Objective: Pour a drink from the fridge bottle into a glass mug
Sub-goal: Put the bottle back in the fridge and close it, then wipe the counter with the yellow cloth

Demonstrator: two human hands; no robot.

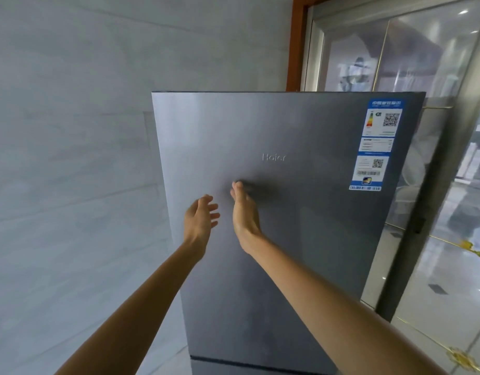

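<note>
A tall grey fridge [301,226] stands in front of me with its upper door closed. My right hand [244,212] is stretched flat toward the door, its straight fingertips touching the metal left of the middle. My left hand [199,217] hovers beside it, just off the door near its left edge, fingers relaxed and slightly spread, holding nothing. No bottle or glass mug is in view.
A pale tiled wall [71,158] runs along the left of the fridge. A glass door with a metal frame and gold trim [433,185] stands close on the right. Blue and white labels [376,144] cover the door's upper right corner.
</note>
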